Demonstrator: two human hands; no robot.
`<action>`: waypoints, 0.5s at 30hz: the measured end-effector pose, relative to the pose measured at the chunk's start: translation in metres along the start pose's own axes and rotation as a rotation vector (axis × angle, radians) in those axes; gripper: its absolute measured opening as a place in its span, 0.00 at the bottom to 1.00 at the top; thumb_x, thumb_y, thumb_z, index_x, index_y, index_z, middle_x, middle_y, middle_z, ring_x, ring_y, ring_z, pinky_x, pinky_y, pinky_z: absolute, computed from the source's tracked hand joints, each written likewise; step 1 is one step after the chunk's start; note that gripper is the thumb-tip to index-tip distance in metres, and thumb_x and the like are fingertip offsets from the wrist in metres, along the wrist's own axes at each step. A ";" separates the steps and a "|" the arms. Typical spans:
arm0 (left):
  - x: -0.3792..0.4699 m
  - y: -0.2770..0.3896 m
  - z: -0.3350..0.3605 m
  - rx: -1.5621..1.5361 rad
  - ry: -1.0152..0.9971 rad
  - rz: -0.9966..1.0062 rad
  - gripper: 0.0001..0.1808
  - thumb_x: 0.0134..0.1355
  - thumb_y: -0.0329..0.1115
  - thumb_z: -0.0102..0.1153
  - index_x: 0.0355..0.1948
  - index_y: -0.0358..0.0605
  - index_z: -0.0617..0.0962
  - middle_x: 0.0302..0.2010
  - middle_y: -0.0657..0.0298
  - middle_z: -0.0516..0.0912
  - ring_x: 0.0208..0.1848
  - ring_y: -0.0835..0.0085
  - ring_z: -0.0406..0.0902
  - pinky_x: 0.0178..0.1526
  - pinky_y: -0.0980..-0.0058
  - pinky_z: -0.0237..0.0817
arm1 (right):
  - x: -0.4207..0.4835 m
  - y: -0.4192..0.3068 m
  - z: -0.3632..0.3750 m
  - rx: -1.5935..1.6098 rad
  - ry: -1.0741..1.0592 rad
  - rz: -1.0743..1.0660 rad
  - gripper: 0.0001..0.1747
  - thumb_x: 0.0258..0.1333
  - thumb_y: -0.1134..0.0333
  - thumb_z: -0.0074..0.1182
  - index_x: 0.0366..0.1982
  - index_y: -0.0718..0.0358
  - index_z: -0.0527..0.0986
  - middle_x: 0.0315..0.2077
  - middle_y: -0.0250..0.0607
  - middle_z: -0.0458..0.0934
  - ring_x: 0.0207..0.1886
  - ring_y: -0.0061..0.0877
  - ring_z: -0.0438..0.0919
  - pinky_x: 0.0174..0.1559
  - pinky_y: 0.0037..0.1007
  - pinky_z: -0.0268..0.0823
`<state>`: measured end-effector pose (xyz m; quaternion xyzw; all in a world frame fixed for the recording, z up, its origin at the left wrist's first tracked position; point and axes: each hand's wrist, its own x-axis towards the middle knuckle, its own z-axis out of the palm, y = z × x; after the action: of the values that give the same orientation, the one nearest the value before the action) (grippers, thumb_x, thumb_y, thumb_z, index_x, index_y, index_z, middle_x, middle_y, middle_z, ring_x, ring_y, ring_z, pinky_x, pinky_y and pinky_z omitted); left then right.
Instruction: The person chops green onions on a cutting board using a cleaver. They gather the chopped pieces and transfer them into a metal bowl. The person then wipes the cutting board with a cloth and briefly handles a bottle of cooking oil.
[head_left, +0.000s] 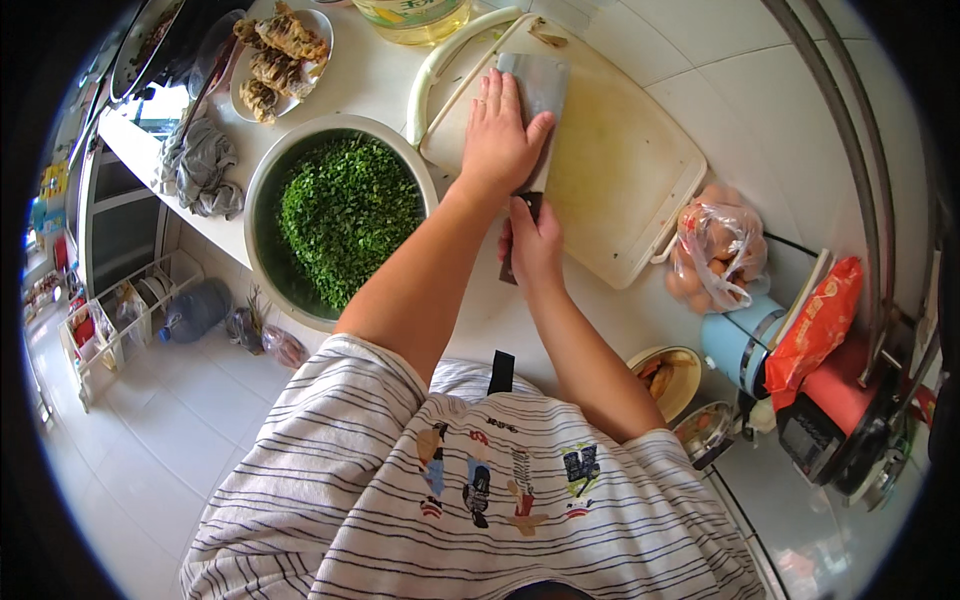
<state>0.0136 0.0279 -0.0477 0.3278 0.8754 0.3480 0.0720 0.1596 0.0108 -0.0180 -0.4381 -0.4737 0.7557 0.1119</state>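
My right hand (538, 244) grips the dark handle of a cleaver (536, 79). Flat against its broad metal blade lies my left hand (499, 139), its fingers pointing away from me and the thumb spread to the right. Beneath both is a pale plastic cutting board (622, 165), set at an angle and stained yellowish green, with a small brownish scrap (547, 34) at its far edge. To the left of my forearm stands a metal basin (259, 247) with finely chopped green leaves (349, 217) in it.
Behind the basin are a plate of fried food (281, 64), an oil jug (412, 19) and a crumpled grey cloth (199, 169). At right sit a plastic bag of eggs (716, 255), a light-blue container (742, 341), a red packet (817, 330) and a bowl (690, 382).
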 end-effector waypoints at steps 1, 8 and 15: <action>-0.007 0.012 -0.009 0.019 0.022 0.007 0.47 0.69 0.59 0.51 0.73 0.29 0.58 0.76 0.39 0.55 0.80 0.46 0.48 0.78 0.54 0.41 | -0.012 -0.010 -0.003 -0.007 -0.008 -0.021 0.12 0.72 0.62 0.50 0.35 0.62 0.69 0.19 0.33 0.72 0.14 0.21 0.69 0.18 0.26 0.61; -0.067 0.019 -0.159 0.002 0.234 -0.112 0.37 0.74 0.46 0.46 0.74 0.30 0.57 0.75 0.36 0.56 0.79 0.43 0.47 0.78 0.51 0.38 | -0.146 -0.073 0.014 -0.201 -0.324 0.018 0.12 0.71 0.62 0.54 0.39 0.65 0.71 0.20 0.30 0.73 0.18 0.16 0.71 0.22 0.24 0.64; -0.104 -0.077 -0.213 -0.048 0.257 -0.297 0.33 0.78 0.53 0.35 0.72 0.40 0.67 0.77 0.48 0.60 0.81 0.51 0.47 0.78 0.51 0.34 | -0.227 -0.082 0.007 -0.499 -0.398 -0.077 0.14 0.68 0.63 0.58 0.41 0.70 0.74 0.20 0.41 0.76 0.19 0.20 0.74 0.25 0.30 0.67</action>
<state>-0.0216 -0.1983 0.0506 0.1463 0.9076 0.3932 0.0177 0.2681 -0.0834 0.1765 -0.2773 -0.6733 0.6822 -0.0651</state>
